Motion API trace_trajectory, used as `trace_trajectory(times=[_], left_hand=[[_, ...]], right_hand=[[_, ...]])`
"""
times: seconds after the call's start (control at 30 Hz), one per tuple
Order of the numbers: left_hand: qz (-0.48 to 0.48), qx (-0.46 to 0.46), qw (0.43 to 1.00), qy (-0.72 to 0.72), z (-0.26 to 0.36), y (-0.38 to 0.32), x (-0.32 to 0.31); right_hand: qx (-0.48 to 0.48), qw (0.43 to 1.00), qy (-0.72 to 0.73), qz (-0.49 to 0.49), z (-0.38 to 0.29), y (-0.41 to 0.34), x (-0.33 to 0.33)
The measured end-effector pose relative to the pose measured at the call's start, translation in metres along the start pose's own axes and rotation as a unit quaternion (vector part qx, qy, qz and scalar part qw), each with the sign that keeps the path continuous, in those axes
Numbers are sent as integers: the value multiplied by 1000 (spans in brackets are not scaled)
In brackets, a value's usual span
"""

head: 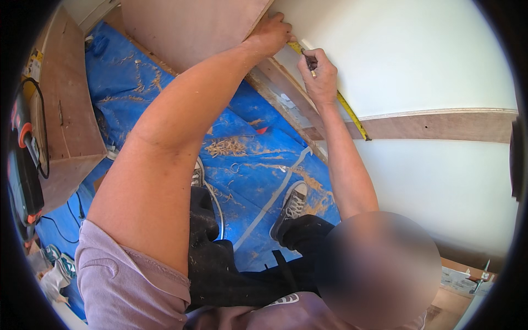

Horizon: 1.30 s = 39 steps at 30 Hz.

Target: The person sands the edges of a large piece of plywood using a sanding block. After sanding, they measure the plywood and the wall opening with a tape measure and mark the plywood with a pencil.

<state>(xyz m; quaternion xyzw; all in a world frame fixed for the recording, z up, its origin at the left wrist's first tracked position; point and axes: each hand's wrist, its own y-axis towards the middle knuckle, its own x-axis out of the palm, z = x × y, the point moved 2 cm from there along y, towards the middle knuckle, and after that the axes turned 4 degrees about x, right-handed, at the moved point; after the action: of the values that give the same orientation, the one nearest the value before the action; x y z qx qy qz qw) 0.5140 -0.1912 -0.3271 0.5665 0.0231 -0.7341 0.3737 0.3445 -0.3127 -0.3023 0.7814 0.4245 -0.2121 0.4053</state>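
Beyond the edge of an upright plywood panel (pixel 189 33), my left hand (pixel 270 35) has its fingers curled at the upper end of a yellow tape measure blade (pixel 350 108). The tape's case is not visible. The blade runs down along the white wall panel (pixel 437 57) and passes behind my right hand (pixel 321 78). Its free end lies over a plywood strip (pixel 437 127) between white surfaces. Pinched in my right fingers is a dark pencil (pixel 310 64) with a brass-coloured end, held against the tape near a wooden batten (pixel 295 82).
A blue tarpaulin (pixel 264 140) strewn with wood shavings covers the floor under my sneakers (pixel 291 204). A pale cable (pixel 218 206) crosses it. At left stand a plywood box (pixel 70 107) and a black-and-red power tool (pixel 24 165) with a cord. A round blur hides the lower right.
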Motion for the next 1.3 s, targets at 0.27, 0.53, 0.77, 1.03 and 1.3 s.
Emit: trace_trajectory(times=[0.27, 0.53, 0.77, 1.03, 1.3], left_hand=[[4, -11, 1000, 10, 3, -1, -1], [17, 21, 999, 29, -4, 3, 9], [16, -9, 1000, 24, 5, -1, -1], [-11, -16, 1000, 9, 1, 2, 1], [2, -11, 1000, 7, 1, -1, 1]], right_hand=[[-2, 1000, -19, -5, 0, 1, 1], [0, 999, -44, -8, 1, 3, 3], [2, 999, -48, -3, 2, 3, 5], [-4, 999, -44, 6, 3, 1, 5], [-1, 998, -56, -1, 2, 1, 6]])
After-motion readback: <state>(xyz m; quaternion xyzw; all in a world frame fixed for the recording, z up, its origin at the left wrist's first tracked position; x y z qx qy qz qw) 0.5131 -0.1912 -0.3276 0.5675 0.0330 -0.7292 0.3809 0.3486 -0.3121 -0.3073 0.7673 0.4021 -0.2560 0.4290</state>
